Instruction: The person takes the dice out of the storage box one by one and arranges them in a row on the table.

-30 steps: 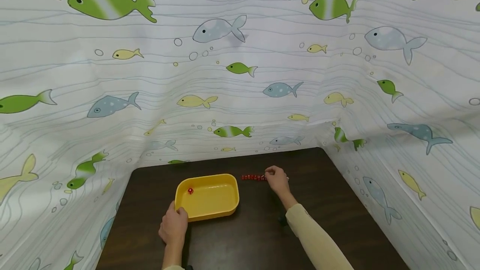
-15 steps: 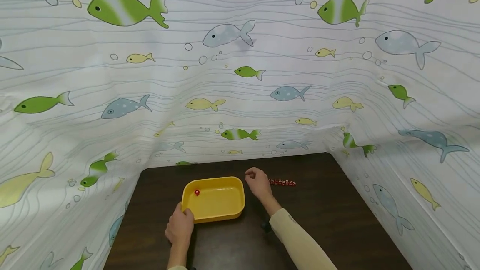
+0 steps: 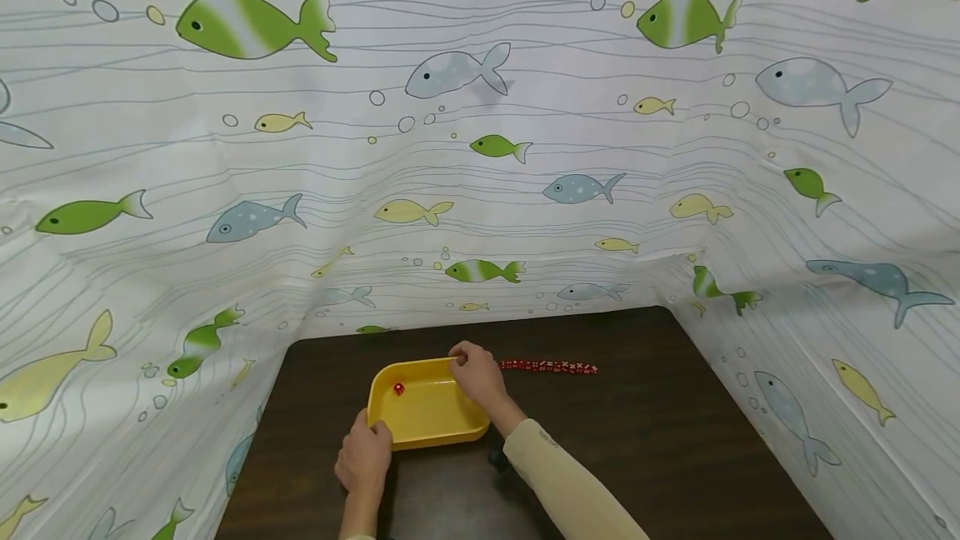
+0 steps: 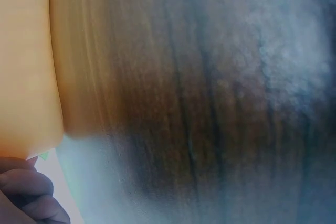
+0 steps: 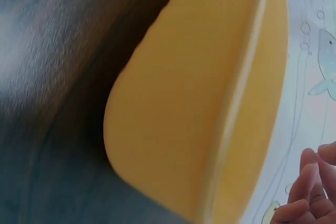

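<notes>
My left hand grips the near left corner of a yellow plastic tray, thumb over the rim. Inside, toward the left, lies one red die. The fingers of my right hand are over the tray's far right part, loosely bent, and no object shows in them. In the right wrist view its fingers appear beyond the tray's rim. Right of the tray, a row of several red dice runs across the table. The left wrist view shows the tray's outer wall and some curled fingers.
The dark wooden table extends to the front and right. A white curtain printed with fish rises behind the table and along both sides.
My right hand has swung left from the dice row to above the tray, uncovering the whole row. The left hand keeps its grip on the tray. The head view has shifted slightly.
</notes>
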`<state>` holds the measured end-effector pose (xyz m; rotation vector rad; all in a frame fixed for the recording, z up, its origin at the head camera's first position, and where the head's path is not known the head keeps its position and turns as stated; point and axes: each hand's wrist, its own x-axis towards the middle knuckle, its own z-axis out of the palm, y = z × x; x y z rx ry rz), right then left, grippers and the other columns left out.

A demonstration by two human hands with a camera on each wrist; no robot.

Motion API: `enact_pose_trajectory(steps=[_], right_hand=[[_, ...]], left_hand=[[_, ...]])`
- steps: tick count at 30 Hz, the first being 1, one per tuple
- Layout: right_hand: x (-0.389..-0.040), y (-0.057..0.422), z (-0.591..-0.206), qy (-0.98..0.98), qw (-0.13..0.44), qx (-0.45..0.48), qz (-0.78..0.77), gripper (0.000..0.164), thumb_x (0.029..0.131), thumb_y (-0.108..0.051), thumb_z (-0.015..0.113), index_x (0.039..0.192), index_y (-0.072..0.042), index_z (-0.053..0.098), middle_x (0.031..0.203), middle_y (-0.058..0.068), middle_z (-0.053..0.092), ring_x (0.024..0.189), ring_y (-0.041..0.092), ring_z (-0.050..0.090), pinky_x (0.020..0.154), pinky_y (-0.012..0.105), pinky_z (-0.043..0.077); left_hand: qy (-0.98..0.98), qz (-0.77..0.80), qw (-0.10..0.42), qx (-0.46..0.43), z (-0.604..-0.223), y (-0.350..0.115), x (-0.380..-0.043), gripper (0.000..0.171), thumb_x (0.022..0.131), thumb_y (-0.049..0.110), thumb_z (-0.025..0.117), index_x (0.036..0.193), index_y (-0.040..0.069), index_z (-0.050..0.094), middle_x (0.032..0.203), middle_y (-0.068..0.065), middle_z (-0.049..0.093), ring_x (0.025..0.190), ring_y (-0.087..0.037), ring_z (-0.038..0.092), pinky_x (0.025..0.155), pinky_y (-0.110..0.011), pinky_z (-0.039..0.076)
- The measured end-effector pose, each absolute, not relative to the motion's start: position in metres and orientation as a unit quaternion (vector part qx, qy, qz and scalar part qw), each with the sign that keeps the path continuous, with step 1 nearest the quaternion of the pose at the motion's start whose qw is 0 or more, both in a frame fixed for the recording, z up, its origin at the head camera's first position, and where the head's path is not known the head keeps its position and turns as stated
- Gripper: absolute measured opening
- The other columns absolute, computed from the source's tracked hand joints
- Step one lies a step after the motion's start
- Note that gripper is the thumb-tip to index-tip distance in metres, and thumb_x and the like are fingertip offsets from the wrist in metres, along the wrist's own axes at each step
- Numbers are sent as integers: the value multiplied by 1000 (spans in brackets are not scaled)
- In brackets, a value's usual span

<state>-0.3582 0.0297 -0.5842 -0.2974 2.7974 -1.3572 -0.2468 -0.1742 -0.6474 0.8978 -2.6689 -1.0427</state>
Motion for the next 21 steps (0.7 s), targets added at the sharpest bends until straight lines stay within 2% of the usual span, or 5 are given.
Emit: enact_pose_trajectory(steps=[7, 10, 14, 18, 21], right_hand=[[-356, 9, -593, 900, 51, -116, -417, 21, 101, -19, 71, 122, -14, 75, 100, 1, 73, 75, 13, 60, 72, 33, 54], [-355, 0, -598, 902, 70, -113, -411, 23, 101, -17, 71, 124, -13, 74, 102, 1, 73, 76, 12, 60, 76, 33, 56], [-350, -12, -602, 910, 85, -118, -388, 32, 99, -16, 74, 131, -12, 72, 104, 3, 73, 80, 16, 61, 83, 40, 59], [-344, -24, -603, 927, 112, -148, -324, 47, 99, -21, 76, 144, -16, 65, 127, 5, 74, 100, 21, 67, 101, 47, 57], [-340, -33, -605, 935, 126, -171, -284, 54, 98, -24, 76, 149, -19, 60, 144, 3, 69, 116, 20, 67, 110, 49, 53]], left_hand=[[-882, -357, 79, 299, -648, -173, -246, 57, 106, 28, 43, 155, 2, 51, 134, -32, 68, 88, -42, 69, 85, -65, 52], [-881, -359, 87, 295, -646, -172, -244, 57, 106, 28, 43, 155, 1, 51, 136, -32, 67, 84, -40, 68, 85, -65, 52], [-884, -358, 89, 288, -645, -171, -243, 57, 106, 28, 43, 156, 1, 50, 133, -33, 68, 77, -37, 66, 82, -64, 53], [-885, -355, 87, 288, -646, -172, -244, 57, 106, 27, 43, 155, 1, 51, 127, -33, 70, 71, -33, 62, 76, -61, 53], [-885, -353, 89, 291, -646, -173, -244, 57, 105, 27, 44, 155, 0, 51, 127, -32, 70, 71, -33, 62, 76, -61, 53]])
